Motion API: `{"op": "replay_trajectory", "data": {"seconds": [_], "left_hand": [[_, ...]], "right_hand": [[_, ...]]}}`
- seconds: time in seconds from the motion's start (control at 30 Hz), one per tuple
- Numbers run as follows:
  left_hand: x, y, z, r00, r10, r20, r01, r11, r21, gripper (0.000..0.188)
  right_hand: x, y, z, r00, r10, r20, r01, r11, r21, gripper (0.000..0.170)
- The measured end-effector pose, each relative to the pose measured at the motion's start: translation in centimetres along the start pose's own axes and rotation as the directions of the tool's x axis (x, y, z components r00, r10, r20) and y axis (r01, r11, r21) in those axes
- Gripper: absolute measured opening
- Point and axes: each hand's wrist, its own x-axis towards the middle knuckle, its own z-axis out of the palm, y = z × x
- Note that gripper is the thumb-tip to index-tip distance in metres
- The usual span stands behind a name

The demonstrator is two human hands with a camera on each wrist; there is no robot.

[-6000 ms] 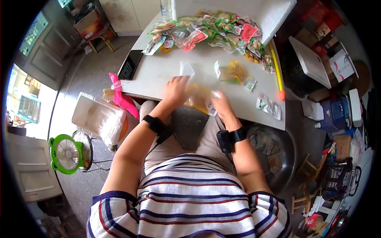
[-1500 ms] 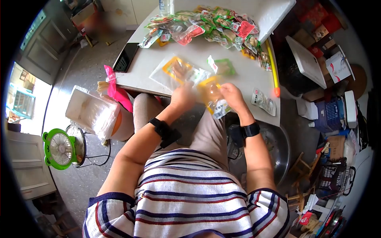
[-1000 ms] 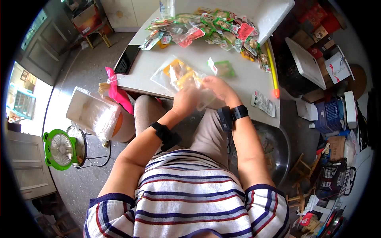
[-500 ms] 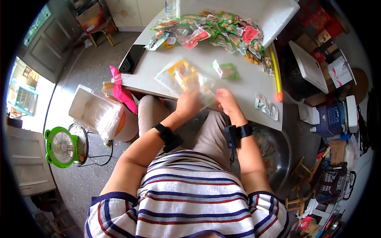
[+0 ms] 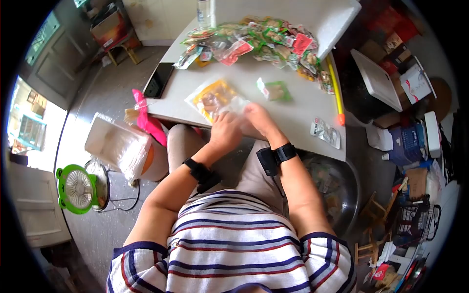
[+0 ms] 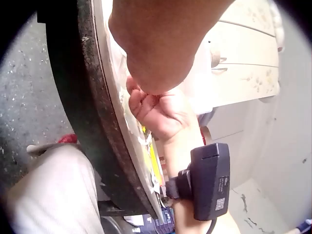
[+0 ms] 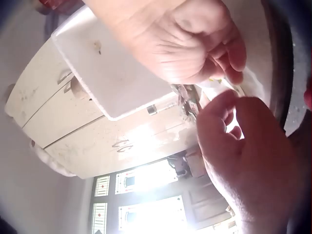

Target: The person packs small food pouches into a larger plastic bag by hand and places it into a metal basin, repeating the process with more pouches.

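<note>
In the head view, a clear bag [image 5: 193,99] with a yellow-edged packet [image 5: 215,97] lies at the table's near edge. The left hand [image 5: 226,131] pinches the bag's near end between thumb and curled fingers; this hand also shows in the right wrist view [image 7: 248,156]. Close beside it, the right hand [image 5: 260,119] has its fingers curled on the same clear plastic, its palm facing the camera in the left wrist view [image 6: 163,114]. The fingertips are partly hidden. A green-edged packet [image 5: 278,91] lies beyond the right hand, and a silver packet [image 5: 326,133] lies farther right.
Many packets [image 5: 264,41] are heaped along the table's far side, beside a white foam box [image 5: 337,24]. A phone [image 5: 159,80] lies at the left edge, a yellow stick [image 5: 335,90] at the right. A metal basin [image 5: 349,195] stands below.
The right hand has moved left, against the left hand, from a small gap half a second ago. The second yellow-edged packet, in the right hand earlier, no longer shows apart from the bag.
</note>
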Motion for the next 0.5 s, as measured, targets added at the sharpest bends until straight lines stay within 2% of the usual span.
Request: {"op": "replay_trajectory", "data": {"seconds": [0.07,0.1,0.13,0.17,0.2,0.27,0.3,0.37,0.43,0.5], "left_hand": [[0.1,-0.8,0.6,0.999,0.049,-0.01,-0.048,0.998,0.026,0.02],[0.0,-1.1,0.8,0.997,0.07,-0.016,-0.069,0.997,0.044,0.022],[-0.2,-1.1,0.8,0.998,-0.006,0.056,0.003,0.999,0.049,0.027],[-0.3,-1.1,0.9,1.0,-0.014,0.027,0.011,0.997,0.08,0.028],[-0.3,-1.1,1.1,1.0,-0.021,-0.002,0.021,0.994,0.111,0.028],[-0.4,-1.1,1.6,0.998,-0.04,-0.039,0.046,0.989,0.142,0.027],[-0.4,-1.1,1.6,0.998,-0.047,-0.03,0.05,0.988,0.143,0.027],[-0.4,-1.1,1.6,0.998,-0.064,-0.012,0.065,0.987,0.147,0.026],[-0.5,-1.2,2.1,0.997,-0.07,-0.024,0.073,0.987,0.146,0.025],[-0.5,-1.3,2.1,0.997,-0.067,-0.031,0.071,0.986,0.151,0.024]], "right_hand": [[-0.5,-1.0,-1.4,0.999,0.009,0.032,-0.007,0.998,-0.055,0.015],[-0.6,-1.5,-2.4,1.0,0.016,-0.003,-0.016,0.998,-0.058,0.014],[-0.6,-1.9,-3.9,0.999,0.025,-0.036,-0.027,0.998,-0.06,0.013],[-0.5,-2.1,-5.5,0.997,0.034,-0.069,-0.038,0.997,-0.062,0.013],[-0.1,-2.3,-7.2,0.991,0.001,-0.134,-0.018,0.992,-0.127,0.017],[0.4,-2.4,-9.9,0.936,-0.03,-0.352,-0.012,0.993,-0.117,0.019],[2.2,-0.1,-12.6,0.894,-0.106,-0.436,-0.012,0.966,-0.258,0.019],[4.9,2.1,-16.6,0.811,-0.24,-0.534,-0.097,0.844,-0.527,0.019],[5.8,1.1,-17.6,0.751,-0.351,-0.56,-0.248,0.635,-0.732,0.019],[6.6,0.7,-18.2,0.756,-0.375,-0.536,-0.306,0.522,-0.796,0.024]]}}
